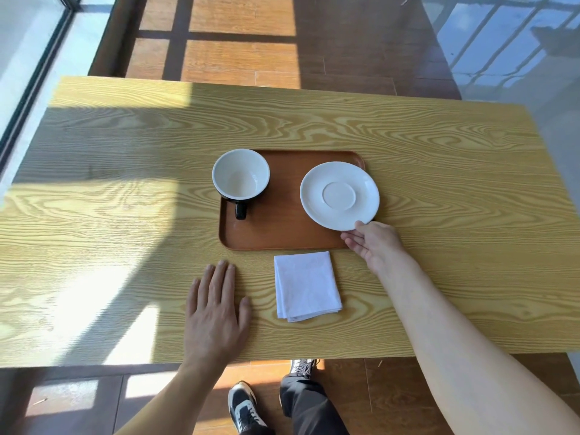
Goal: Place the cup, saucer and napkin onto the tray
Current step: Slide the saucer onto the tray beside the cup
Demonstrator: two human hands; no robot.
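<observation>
A brown tray (282,227) lies in the middle of the wooden table. A cup (240,178), black outside and white inside, stands upright on the tray's left part, handle toward me. A white saucer (339,195) is over the tray's right end, its rim reaching past the tray's right edge. My right hand (373,241) pinches the saucer's near rim between thumb and fingers. A folded white napkin (306,285) lies on the table just in front of the tray. My left hand (216,309) rests flat on the table, fingers spread, left of the napkin.
The wooden table (439,171) has its near edge just below my left hand. A glass wall runs along the left. My legs and shoes (244,406) show under the table's near edge, on a wood floor.
</observation>
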